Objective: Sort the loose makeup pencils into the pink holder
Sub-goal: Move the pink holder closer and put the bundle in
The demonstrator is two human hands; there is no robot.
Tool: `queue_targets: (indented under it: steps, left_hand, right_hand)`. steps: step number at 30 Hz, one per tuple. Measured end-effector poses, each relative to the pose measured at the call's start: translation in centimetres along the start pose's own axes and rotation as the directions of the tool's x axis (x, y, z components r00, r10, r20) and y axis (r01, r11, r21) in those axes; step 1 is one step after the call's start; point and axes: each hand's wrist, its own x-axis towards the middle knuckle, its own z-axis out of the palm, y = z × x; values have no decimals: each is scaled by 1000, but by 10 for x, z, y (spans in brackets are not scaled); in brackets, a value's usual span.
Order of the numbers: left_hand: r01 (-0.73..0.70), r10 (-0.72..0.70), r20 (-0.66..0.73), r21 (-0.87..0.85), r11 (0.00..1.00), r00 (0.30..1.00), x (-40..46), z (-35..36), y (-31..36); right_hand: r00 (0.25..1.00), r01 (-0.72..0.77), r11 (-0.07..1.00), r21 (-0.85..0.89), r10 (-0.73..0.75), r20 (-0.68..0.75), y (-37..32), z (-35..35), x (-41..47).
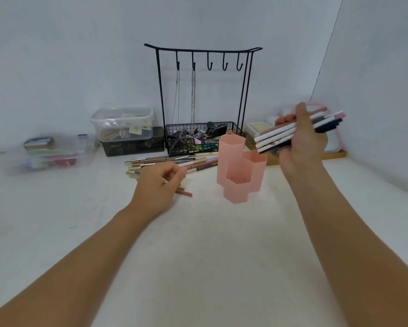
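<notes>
From the head camera, the right hand (303,140) is clenched around a bundle of makeup pencils (290,133), raised just right of the pink holder (241,172). The left hand (160,182), fingers curled, pinches one pencil (185,192) from the loose pile (165,161) on the white table (198,244), left of the holder. The holder's three hexagonal cups look nearly empty. Behind, a black wire basket (198,138) holds clutter.

The counter (198,244) lies bare across the lower frame; pink holder (239,168), loose pencils (165,160) and wire rack (201,135) crowd mid-frame.
</notes>
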Motion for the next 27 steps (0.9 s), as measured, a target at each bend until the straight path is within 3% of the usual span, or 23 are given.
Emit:
queue_targets:
  steps: [4,7,9,14,18,21,24,26,27]
  left_hand:
    - [-18,18,5,9,1000,1000,0,1,-2]
    - [-23,23,-5,9,1000,1000,1,0,-4]
    - [-23,23,-6,9,1000,1000,1,0,-5]
    - [-15,15,12,-15,1000,1000,0,0,-5]
    - [-15,15,17,-12,1000,1000,1,0,-5]
    - [-9,9,10,-13,1000,1000,1,-1,-5]
    - [-6,6,5,-12,1000,1000,1,-2,-6]
    - [-2,2,8,-9,1000,1000,2,-2,-6]
    - [0,0,9,-11,1000,1000,2,-2,-6]
  right_hand:
    - [998,-61,998,16,61,-10,14,-7,11]
    - [1000,-6,969,-248,9,10,24,-10,14]
    - [999,28,889,-457,-4,52,30,-11,13]
    - [973,-89,689,-719,213,85,44,-22,17]
    - [949,-93,677,-730,283,142,49,-32,20]
    - [879,-105,676,-730,406,249,39,-39,19]
    - [798,24,507,-862,509,322,31,-48,21]
    - [804,93,348,-933,527,277,33,-51,21]
    - [830,77,321,-944,503,239,34,-50,20]
